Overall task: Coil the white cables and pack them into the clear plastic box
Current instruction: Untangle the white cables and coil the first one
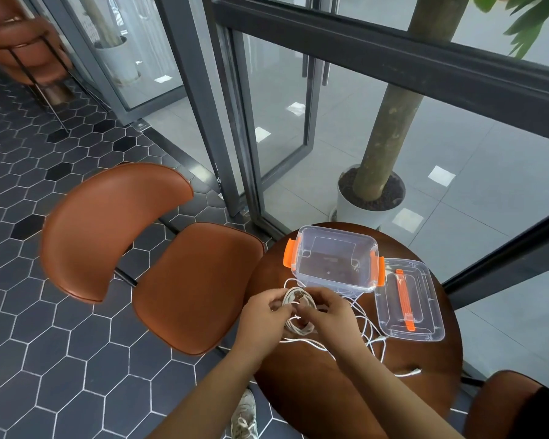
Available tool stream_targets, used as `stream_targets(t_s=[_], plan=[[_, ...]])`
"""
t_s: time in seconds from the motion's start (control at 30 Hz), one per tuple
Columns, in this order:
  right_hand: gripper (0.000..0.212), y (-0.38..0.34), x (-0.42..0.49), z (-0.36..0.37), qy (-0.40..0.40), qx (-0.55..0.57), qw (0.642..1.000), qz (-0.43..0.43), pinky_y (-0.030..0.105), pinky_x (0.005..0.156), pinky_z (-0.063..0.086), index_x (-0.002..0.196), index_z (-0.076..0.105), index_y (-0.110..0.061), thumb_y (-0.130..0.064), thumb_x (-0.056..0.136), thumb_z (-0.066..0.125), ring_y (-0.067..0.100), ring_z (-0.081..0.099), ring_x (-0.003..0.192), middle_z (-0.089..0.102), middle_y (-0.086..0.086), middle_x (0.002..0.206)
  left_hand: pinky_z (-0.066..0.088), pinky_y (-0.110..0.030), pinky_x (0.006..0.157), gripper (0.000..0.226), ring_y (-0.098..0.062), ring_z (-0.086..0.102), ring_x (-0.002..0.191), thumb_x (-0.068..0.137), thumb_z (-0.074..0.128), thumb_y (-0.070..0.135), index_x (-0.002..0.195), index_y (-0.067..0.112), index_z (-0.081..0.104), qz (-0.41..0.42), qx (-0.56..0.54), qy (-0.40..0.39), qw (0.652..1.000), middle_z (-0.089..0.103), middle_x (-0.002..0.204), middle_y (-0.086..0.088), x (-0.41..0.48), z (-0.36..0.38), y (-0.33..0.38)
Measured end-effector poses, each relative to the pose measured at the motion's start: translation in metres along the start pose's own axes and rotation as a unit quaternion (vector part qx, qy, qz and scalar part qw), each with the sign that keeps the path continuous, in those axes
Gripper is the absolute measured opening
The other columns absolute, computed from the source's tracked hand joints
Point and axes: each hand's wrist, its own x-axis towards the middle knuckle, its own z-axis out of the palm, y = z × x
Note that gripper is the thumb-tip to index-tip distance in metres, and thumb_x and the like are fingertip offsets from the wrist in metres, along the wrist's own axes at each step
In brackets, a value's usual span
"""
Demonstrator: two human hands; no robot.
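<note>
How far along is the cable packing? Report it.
Done: the clear plastic box with orange latches stands open, its clear lid with an orange handle beside it. In hand: left hand and right hand grip a partly wound white cable coil. Left: loose white cable on the round wooden table; nothing coiled shows inside the box.

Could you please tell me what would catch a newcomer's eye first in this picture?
The left hand and right hand grip a coil of white cable over the round wooden table, loose cable trailing to their right. Just beyond stands the clear plastic box with orange latches, open, its lid lying on the table to its right. A brown chair stands left of the table.
</note>
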Motion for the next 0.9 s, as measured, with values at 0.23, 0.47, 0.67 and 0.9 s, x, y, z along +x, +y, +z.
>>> stream_targets(t_s=[0.23,0.47,0.67,0.9], plan=[[0.016,0.022,0.02,0.013,-0.006,-0.071,0.997,0.026,0.041,0.084,0.06,0.105,0.077,-0.024,-0.021,0.09,0.071,0.01,0.072,0.085,0.077,-0.01,0.093,0.064,-0.04,0.07,0.039,-0.018,0.078,0.081,0.088,0.059,0.002,0.093,0.035,0.079,-0.095,-0.056,0.028,0.993,0.08,0.091,0.002,0.018,-0.002,-0.039],[0.011,0.046,0.073,0.049,-0.033,-0.153,0.984,0.088,0.042,0.073,0.057,0.095,0.078,-0.02,-0.023,0.086,0.073,0.019,0.064,0.066,0.071,-0.001,0.074,0.063,-0.037,0.068,0.036,-0.027,0.076,0.087,0.087,0.058,-0.009,0.093,0.021,0.077,-0.175,-0.09,0.061,0.978,0.078,0.092,-0.009,0.056,-0.01,-0.087],[0.014,0.071,0.123,0.095,-0.055,-0.207,0.971,0.102,0.033,0.075,0.054,0.098,0.076,-0.02,-0.028,0.09,0.067,0.016,0.067,0.075,0.074,-0.004,0.082,0.063,-0.036,0.064,0.037,-0.019,0.074,0.071,0.08,0.062,0.001,0.077,0.034,0.079,-0.2,-0.062,0.094,0.973,0.074,0.066,0.005,0.103,-0.029,-0.132],[0.019,0.096,0.166,0.131,-0.023,-0.244,0.964,0.101,0.028,0.069,0.044,0.106,0.073,-0.021,-0.024,0.092,0.061,0.022,0.068,0.088,0.076,0.0,0.094,0.062,-0.054,0.077,0.049,-0.037,0.075,0.079,0.08,0.053,-0.006,0.063,0.036,0.073,-0.197,0.021,0.123,0.972,0.075,0.076,-0.008,0.159,-0.04,-0.17]])
